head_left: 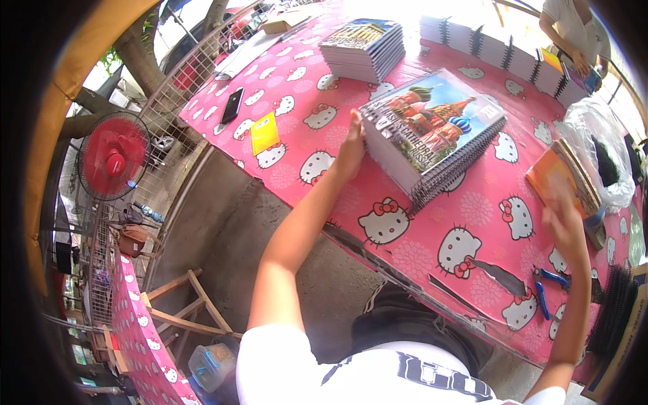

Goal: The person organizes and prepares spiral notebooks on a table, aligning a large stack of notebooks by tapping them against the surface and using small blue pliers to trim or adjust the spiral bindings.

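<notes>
A stack of spiral-bound notebooks (432, 125) with a colourful domed cathedral on the top cover lies on the pink table, its black coils along the near right side. My left hand (350, 147) rests against the left side of this stack, fingers stretched along the page edges. Over at the right, my right hand (564, 214) is at the lower edge of an orange-covered stack of booklets (555, 174). Motion smears its fingers, so their grip is unclear. Blue-handled pliers (542, 291) lie close to my right forearm.
Another notebook stack (361, 50) stands farther back, with a row of coil-bound books (496, 50) at the far right. A phone (232, 106), a yellow booklet (265, 133) and a clear plastic bag (603, 142) lie about. Black coils (614, 304) stand at the right edge. A person (574, 30) is beyond.
</notes>
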The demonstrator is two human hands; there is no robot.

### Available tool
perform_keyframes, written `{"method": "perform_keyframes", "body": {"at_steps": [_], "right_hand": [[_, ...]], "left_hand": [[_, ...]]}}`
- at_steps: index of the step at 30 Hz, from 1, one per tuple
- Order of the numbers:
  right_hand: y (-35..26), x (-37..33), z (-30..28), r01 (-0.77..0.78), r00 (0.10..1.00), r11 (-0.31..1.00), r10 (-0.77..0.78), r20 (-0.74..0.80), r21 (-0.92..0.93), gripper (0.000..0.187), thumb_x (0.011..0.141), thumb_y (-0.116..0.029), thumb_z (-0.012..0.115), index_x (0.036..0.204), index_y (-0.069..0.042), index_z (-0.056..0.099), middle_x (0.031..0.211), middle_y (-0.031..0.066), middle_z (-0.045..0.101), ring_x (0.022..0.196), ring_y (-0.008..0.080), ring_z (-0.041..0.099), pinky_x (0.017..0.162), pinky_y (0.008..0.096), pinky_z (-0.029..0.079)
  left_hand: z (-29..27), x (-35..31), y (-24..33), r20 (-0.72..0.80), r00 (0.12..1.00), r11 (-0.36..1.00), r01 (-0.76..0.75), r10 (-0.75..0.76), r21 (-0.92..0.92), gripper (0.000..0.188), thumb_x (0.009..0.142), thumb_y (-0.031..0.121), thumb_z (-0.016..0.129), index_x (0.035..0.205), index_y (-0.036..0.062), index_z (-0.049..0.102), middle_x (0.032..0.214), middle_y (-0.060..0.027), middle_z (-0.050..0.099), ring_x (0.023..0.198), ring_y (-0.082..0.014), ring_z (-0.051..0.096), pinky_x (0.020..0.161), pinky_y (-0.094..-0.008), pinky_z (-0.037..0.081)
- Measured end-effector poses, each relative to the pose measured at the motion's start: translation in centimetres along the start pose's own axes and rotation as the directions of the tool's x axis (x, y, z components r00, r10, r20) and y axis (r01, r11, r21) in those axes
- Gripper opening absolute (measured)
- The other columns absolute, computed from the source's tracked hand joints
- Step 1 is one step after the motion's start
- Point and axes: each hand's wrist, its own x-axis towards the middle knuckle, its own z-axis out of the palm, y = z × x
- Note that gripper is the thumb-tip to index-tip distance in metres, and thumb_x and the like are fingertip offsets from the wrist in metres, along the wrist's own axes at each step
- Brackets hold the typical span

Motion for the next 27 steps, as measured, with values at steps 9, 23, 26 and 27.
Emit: {"method": "perform_keyframes", "body": {"at_steps": [9, 23, 26, 27], "right_hand": [[4.7, -14.5, 1.1, 0.026, 0.976, 0.635, -0.182, -0.117, -0.772, 0.055, 0.077, -0.018, 0.069, 0.125, -0.001, 0.048, 0.121, 0.0189, 0.048, 0.113, 0.0375, 0.045, 0.105, 0.0459, 0.027], [-5.6, 0.4, 8.2, 0.561, 0.71, 0.522, -0.702, 0.05, -0.642, 0.038, 0.087, -0.039, 0.058, 0.114, -0.012, 0.054, 0.092, 0.0139, 0.054, 0.084, 0.031, 0.058, 0.081, 0.0465, 0.043], [-5.8, 1.0, 8.8, 0.51, 0.735, 0.498, -0.676, 0.054, -0.701, 0.041, 0.088, -0.045, 0.055, 0.116, -0.015, 0.055, 0.094, 0.0127, 0.055, 0.088, 0.0302, 0.059, 0.087, 0.0513, 0.039], [-5.8, 1.1, 8.9, 0.513, 0.721, 0.483, -0.692, 0.05, -0.71, 0.041, 0.087, -0.045, 0.056, 0.116, -0.016, 0.056, 0.094, 0.0126, 0.055, 0.088, 0.0298, 0.059, 0.087, 0.0505, 0.039]], "left_hand": [[6.7, -6.9, 2.3, -0.576, 0.798, 0.979, -0.083, 0.178, 0.187, 0.068, 0.097, 0.051, 0.033, 0.145, 0.006, 0.019, 0.148, -0.0145, 0.024, 0.13, -0.0191, 0.032, 0.102, -0.0344, 0.032], [18.6, -12.7, 1.0, -0.319, 0.74, 0.793, -0.462, 0.592, 0.397, 0.029, 0.08, -0.003, 0.069, 0.105, 0.001, 0.056, 0.096, -0.0044, 0.058, 0.079, -0.0079, 0.056, 0.066, -0.02, 0.049], [18.5, -12.8, 1.4, -0.304, 0.756, 0.783, -0.414, 0.58, 0.465, 0.023, 0.08, -0.003, 0.069, 0.101, -0.0003, 0.06, 0.093, -0.0039, 0.061, 0.079, -0.0073, 0.058, 0.068, -0.0198, 0.05], [18.5, -12.7, 1.4, -0.315, 0.75, 0.785, -0.417, 0.582, 0.458, 0.022, 0.08, -0.002, 0.069, 0.1, -0.0004, 0.061, 0.093, -0.004, 0.061, 0.079, -0.0073, 0.058, 0.068, -0.0198, 0.05]]}}
